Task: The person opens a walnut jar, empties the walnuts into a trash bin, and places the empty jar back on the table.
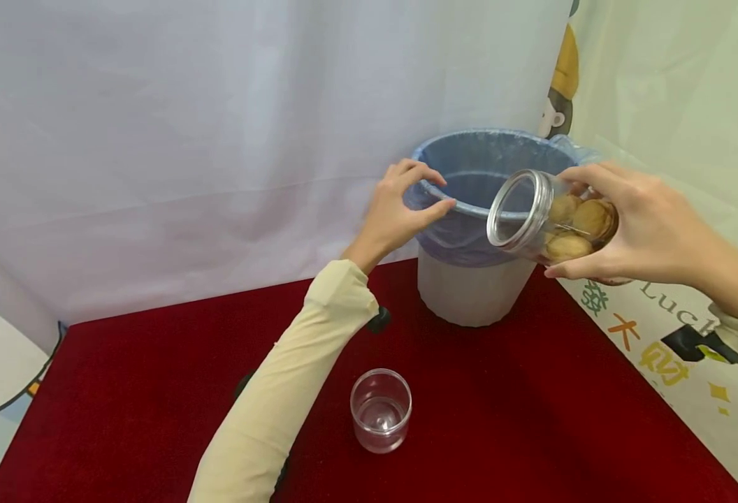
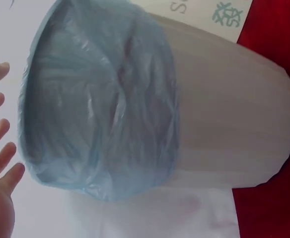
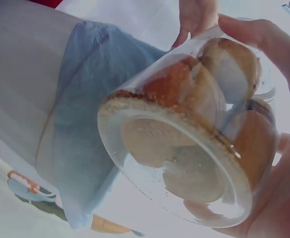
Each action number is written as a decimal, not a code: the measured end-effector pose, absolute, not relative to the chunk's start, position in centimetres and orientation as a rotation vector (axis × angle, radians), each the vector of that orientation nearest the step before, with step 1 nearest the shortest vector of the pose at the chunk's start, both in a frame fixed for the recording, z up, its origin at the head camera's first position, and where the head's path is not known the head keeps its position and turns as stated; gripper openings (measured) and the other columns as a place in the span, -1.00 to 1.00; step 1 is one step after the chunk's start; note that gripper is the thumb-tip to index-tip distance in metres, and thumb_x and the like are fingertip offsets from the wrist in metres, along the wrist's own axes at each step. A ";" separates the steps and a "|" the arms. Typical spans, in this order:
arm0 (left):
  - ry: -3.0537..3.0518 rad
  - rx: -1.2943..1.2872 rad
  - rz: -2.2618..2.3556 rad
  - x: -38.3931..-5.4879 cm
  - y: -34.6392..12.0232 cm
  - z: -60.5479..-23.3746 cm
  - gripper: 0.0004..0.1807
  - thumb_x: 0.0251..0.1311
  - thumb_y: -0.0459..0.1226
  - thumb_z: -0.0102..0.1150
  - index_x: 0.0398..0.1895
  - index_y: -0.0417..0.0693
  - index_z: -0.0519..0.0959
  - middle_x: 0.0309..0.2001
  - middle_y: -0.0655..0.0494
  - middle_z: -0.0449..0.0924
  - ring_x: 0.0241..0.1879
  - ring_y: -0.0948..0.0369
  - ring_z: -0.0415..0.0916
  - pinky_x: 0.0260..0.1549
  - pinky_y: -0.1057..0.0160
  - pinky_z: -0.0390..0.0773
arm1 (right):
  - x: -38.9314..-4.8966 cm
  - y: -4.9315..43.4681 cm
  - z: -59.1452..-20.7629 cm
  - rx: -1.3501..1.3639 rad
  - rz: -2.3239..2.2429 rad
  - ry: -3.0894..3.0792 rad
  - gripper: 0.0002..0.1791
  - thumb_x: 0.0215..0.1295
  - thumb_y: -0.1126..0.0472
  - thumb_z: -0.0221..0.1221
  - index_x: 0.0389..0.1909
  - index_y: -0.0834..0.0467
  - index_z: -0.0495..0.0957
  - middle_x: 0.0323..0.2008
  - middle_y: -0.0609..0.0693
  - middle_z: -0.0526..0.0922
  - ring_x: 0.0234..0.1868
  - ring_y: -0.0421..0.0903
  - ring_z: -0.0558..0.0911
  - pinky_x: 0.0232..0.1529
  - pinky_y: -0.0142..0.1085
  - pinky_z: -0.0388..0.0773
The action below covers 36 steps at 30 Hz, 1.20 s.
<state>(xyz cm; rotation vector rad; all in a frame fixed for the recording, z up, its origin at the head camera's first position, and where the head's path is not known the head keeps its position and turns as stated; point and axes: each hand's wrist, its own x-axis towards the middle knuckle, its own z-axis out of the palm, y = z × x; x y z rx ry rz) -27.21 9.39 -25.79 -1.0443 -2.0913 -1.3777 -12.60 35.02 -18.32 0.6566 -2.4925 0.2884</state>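
My right hand [image 1: 652,216] grips a clear jar [image 1: 520,209] with a silver rim, tilted on its side with its mouth toward the left. Round brown pieces that look like cookies [image 1: 589,218] lie inside, and the right wrist view shows crumbs along the jar's bottom [image 3: 184,163]. Whether a clear lid covers the mouth I cannot tell. My left hand [image 1: 400,202] holds nothing, its thumb and fingers spread apart. It hovers by the near left rim of a white bin [image 1: 476,293], which is lined with a blue plastic bag [image 2: 105,109].
A short clear plastic cup [image 1: 381,412] stands upright on the red tabletop [image 1: 155,391], nearer to me than the bin. White curtain [image 1: 218,140] hangs behind. On the right lies a pale printed sheet [image 1: 646,335] with coloured characters.
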 end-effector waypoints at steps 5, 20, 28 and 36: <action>-2.090 -1.064 -1.325 -27.3 10.3 -26.3 -0.79 0.00 -0.08 0.40 -0.37 0.05 0.63 -0.20 0.28 0.47 -0.11 0.24 0.28 -0.06 0.26 0.29 | -12.6 35.6 -17.6 0.620 0.277 -2.516 0.06 -0.70 -0.06 0.64 0.08 0.06 0.46 -0.21 -0.04 0.54 -0.30 -0.15 0.43 -0.40 -0.30 0.28; -2.088 -1.130 -1.195 -27.2 10.7 -26.6 -0.79 0.06 -0.06 0.37 -0.37 0.07 0.60 -0.19 0.26 0.47 -0.07 0.21 0.27 -0.06 0.29 0.29 | -12.6 37.8 -16.3 0.520 0.118 -2.548 0.09 -0.67 -0.09 0.60 0.11 0.15 0.43 -0.20 -0.01 0.50 -0.43 -0.03 0.38 -0.53 -0.19 0.26; -2.095 -1.126 -1.207 -27.0 10.8 -26.7 -0.79 0.06 -0.05 0.36 -0.37 0.07 0.60 -0.17 0.26 0.47 -0.04 0.20 0.26 -0.05 0.28 0.29 | -13.3 38.7 -15.9 0.500 0.023 -2.535 0.11 -0.68 -0.10 0.57 0.13 0.18 0.42 -0.18 0.14 0.52 -0.40 0.12 0.46 -0.42 0.01 0.34; -2.083 -1.129 -1.209 -26.8 11.0 -26.6 -0.79 0.06 -0.05 0.36 -0.36 0.07 0.60 -0.17 0.26 0.46 -0.05 0.21 0.26 -0.04 0.31 0.27 | -14.2 39.4 -15.5 0.480 -0.086 -2.518 0.11 -0.66 -0.11 0.53 0.13 0.20 0.39 -0.12 0.30 0.46 -0.20 0.28 0.46 -0.24 0.21 0.26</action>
